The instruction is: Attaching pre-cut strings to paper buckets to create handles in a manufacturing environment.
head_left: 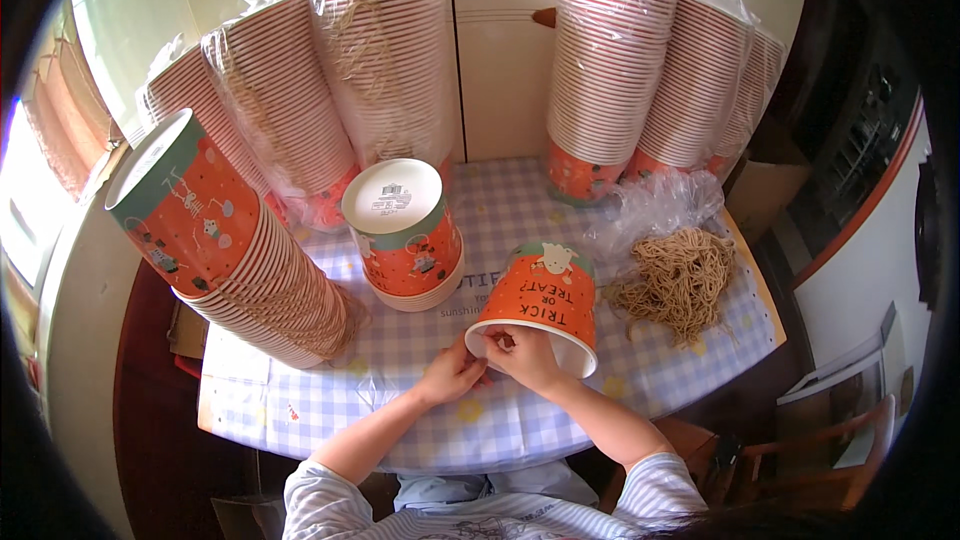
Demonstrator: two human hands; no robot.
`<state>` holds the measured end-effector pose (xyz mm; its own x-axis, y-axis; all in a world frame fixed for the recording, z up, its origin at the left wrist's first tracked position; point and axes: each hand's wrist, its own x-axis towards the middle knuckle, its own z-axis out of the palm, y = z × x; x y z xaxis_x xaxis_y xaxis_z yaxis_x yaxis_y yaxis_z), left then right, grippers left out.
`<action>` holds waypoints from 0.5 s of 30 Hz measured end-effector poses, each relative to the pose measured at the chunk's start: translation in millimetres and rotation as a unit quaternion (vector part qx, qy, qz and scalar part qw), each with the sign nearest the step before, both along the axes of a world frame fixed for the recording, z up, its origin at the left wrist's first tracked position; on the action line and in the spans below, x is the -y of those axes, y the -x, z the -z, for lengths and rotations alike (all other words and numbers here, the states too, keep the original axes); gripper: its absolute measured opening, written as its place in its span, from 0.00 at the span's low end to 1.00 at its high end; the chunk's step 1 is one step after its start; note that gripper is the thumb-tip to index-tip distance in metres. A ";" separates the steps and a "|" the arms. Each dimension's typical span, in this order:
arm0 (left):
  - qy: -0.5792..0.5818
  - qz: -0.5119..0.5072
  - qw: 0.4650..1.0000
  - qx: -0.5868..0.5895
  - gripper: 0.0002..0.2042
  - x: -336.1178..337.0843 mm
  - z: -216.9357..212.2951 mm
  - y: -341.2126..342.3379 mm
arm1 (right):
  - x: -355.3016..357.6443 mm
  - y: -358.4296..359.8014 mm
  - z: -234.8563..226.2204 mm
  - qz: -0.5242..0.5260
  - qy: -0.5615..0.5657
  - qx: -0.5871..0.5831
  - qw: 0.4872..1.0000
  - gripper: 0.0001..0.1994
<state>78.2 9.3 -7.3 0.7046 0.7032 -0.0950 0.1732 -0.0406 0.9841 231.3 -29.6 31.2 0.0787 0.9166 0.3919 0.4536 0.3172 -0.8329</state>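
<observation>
An orange paper bucket (pixel 515 285) with a green base band and white rim lies tipped on its side on the table, its mouth turned toward me. At the left of that rim, my left hand (pixel 452 374) is closed, its fingertips pressed to the bucket's edge. My right hand (pixel 525 356) reaches into the mouth, fingers pinched together near the same spot on the rim. What the right fingertips hold is too small to make out. To the right of the bucket lies a tangled heap of tan cords (pixel 680 285).
A checked tablecloth (pixel 500 210) covers the table. A short upside-down bucket stack (pixel 405 230) stands in the middle, a taller leaning stack (pixel 235 240) at left. Plastic-wrapped bucket stacks (pixel 385 60) rise at back left, more wrapped stacks (pixel 610 70) at back right. Crumpled clear plastic (pixel 660 208) touches the cords.
</observation>
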 end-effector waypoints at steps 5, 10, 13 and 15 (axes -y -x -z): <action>-0.013 0.004 1.000 -0.009 0.18 0.1 -2.9 0.5 | 0.9 -0.3 -2.9 -0.001 0.008 0.012 1.000 0.06; -0.021 0.005 1.000 -0.013 0.17 0.7 -4.9 0.8 | 0.9 -0.5 -5.4 -0.011 0.013 0.010 1.000 0.06; -0.001 0.001 1.000 -0.025 0.15 2.5 -11.7 -0.2 | 1.6 -1.1 -8.0 -0.020 0.033 0.007 0.999 0.07; -0.015 -0.002 1.000 -0.019 0.16 2.3 -8.1 -0.2 | 1.8 -0.4 -7.8 -0.019 0.031 -0.003 0.999 0.07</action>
